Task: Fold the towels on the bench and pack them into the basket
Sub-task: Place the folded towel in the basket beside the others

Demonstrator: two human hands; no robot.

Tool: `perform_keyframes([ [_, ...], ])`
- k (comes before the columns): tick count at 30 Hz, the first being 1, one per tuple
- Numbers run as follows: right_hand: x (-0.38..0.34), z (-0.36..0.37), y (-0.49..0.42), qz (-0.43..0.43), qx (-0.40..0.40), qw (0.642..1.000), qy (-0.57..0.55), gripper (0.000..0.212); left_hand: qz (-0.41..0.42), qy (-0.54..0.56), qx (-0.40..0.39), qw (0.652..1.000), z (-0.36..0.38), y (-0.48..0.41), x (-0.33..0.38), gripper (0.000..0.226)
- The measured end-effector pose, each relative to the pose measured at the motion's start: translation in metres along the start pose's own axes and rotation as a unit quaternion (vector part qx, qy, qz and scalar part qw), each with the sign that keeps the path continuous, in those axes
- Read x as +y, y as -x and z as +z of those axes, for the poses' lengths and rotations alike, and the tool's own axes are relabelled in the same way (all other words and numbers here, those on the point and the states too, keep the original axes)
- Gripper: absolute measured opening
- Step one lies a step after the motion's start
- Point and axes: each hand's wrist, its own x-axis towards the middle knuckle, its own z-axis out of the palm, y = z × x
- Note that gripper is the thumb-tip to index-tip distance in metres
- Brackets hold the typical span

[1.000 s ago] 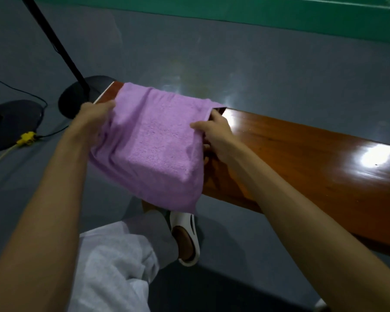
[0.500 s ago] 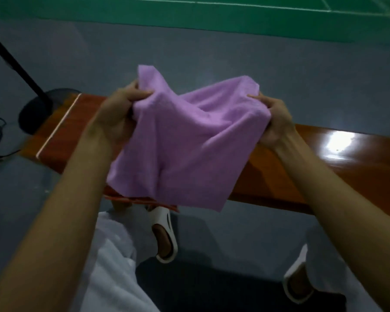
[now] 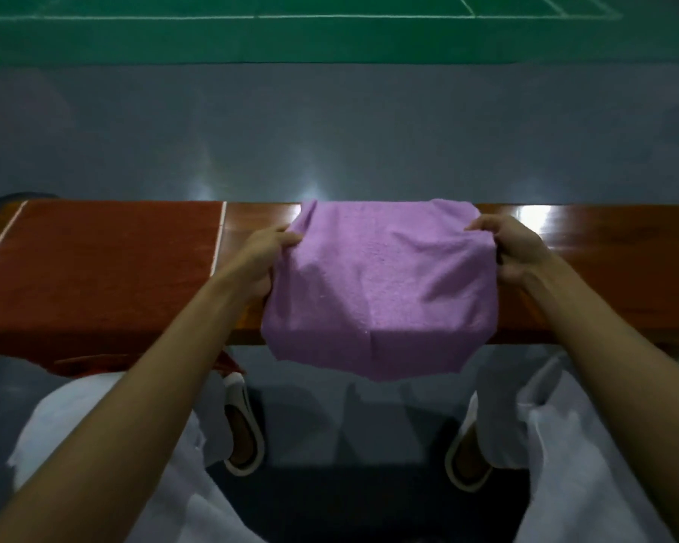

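A purple towel (image 3: pixel 381 291), folded over, is stretched between my two hands above the glossy wooden bench (image 3: pixel 604 276). Its lower edge droops past the bench's near edge. My left hand (image 3: pixel 265 254) pinches the towel's left side and my right hand (image 3: pixel 514 248) pinches its right side. A dark red towel (image 3: pixel 95 268) with white stripes lies spread flat on the left part of the bench, its near edge hanging over the front. No basket is in view.
Grey floor lies beyond the bench, with a green court and white lines further back. My knees in white trousers and two sandalled feet (image 3: pixel 244 429) are under the near edge. A dark round base (image 3: pixel 1 201) peeks out at the bench's far left end.
The purple towel has been lifted off the bench's left end and carried right, now held taut over the middle. The red towel underneath is uncovered. The camera view has swung to face the bench squarely.
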Motion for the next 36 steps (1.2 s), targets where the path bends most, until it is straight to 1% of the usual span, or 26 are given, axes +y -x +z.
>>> perform_keyframes([
  [1,0.001,-0.008,-0.003,0.004,0.009,0.999,0.031,0.019,0.000,-0.025,0.048,0.999,0.003,-0.004,-0.004,0.023],
  [2,0.002,-0.015,-0.005,0.009,0.019,0.998,0.057,0.029,-0.007,-0.057,0.084,0.995,0.004,-0.005,-0.007,0.015],
  [3,0.003,-0.020,-0.006,0.010,0.025,0.997,0.076,0.037,-0.022,-0.091,0.102,0.990,0.003,-0.005,-0.010,0.012],
  [4,0.003,-0.022,-0.006,0.000,0.032,0.995,0.096,0.041,-0.040,-0.126,0.099,0.986,0.001,-0.003,-0.010,0.013],
  [6,0.001,-0.025,-0.004,-0.042,0.063,0.989,0.128,0.038,-0.075,-0.211,0.061,0.973,-0.006,0.002,-0.010,0.019],
  [8,0.001,-0.030,-0.003,-0.069,0.097,0.979,0.163,0.035,-0.092,-0.297,0.025,0.950,-0.010,0.011,-0.007,0.020],
  [10,0.003,-0.034,-0.004,-0.084,0.126,0.966,0.208,0.031,-0.102,-0.334,0.007,0.937,-0.013,0.017,-0.004,0.023],
  [11,0.005,-0.034,-0.004,-0.102,0.141,0.955,0.240,0.026,-0.095,-0.348,0.014,0.933,-0.013,0.020,-0.002,0.027],
  [12,0.008,-0.033,-0.006,-0.124,0.170,0.936,0.284,0.016,-0.066,-0.384,0.041,0.920,-0.013,0.021,-0.003,0.031],
  [13,0.013,-0.031,-0.006,-0.151,0.205,0.906,0.338,0.002,-0.020,-0.442,0.087,0.893,-0.011,0.022,-0.005,0.035],
  [14,0.019,-0.030,-0.009,-0.175,0.246,0.865,0.400,0.018,0.042,-0.501,0.150,0.851,-0.008,0.022,-0.009,0.038],
  [15,0.025,-0.029,-0.011,-0.204,0.271,0.825,0.452,0.033,0.112,-0.539,0.213,0.807,-0.003,0.021,-0.014,0.040],
  [16,0.030,-0.024,-0.011,-0.246,0.284,0.788,0.487,0.043,0.175,-0.552,0.255,0.774,0.003,0.018,-0.019,0.045],
  [17,0.037,-0.021,-0.014,-0.294,0.282,0.757,0.511,0.049,0.233,-0.551,0.262,0.757,0.009,0.015,-0.022,0.050],
  [18,0.041,-0.016,-0.014,-0.329,0.268,0.733,0.532,0.054,0.288,-0.552,0.237,0.746,0.014,0.010,-0.025,0.052],
  [19,0.046,-0.012,-0.017,-0.355,0.247,0.713,0.551,0.061,0.332,-0.559,0.195,0.734,0.020,0.006,-0.027,0.053],
  [20,0.051,-0.009,-0.020,-0.359,0.214,0.705,0.573,0.067,0.362,-0.566,0.142,0.727,0.024,0.000,-0.030,0.055],
  [21,0.056,-0.007,-0.022,-0.353,0.182,0.695,0.600,0.071,0.373,-0.572,0.096,0.724,0.030,-0.003,-0.031,0.059],
  [23,0.065,-0.005,-0.028,-0.312,0.134,0.680,0.650,0.072,0.330,-0.592,0.045,0.734,0.034,-0.009,-0.039,0.072],
  [25,0.069,-0.005,-0.029,-0.273,0.110,0.677,0.675,0.071,0.276,-0.633,0.046,0.722,0.030,-0.015,-0.048,0.084],
  [26,0.069,-0.004,-0.029,-0.263,0.107,0.676,0.680,0.071,0.257,-0.650,0.055,0.713,0.026,-0.016,-0.050,0.090],
  [28,0.067,-0.007,-0.030,-0.256,0.114,0.677,0.681,0.072,0.230,-0.666,0.076,0.706,0.019,-0.021,-0.050,0.100],
  [32,0.064,-0.015,-0.032,-0.234,0.130,0.671,0.692,0.078,0.204,-0.664,0.100,0.712,0.009,-0.021,-0.048,0.112],
  [36,0.063,-0.016,-0.030,-0.209,0.166,0.676,0.687,0.084,0.190,-0.655,0.120,0.721,0.000,-0.023,-0.048,0.119],
])
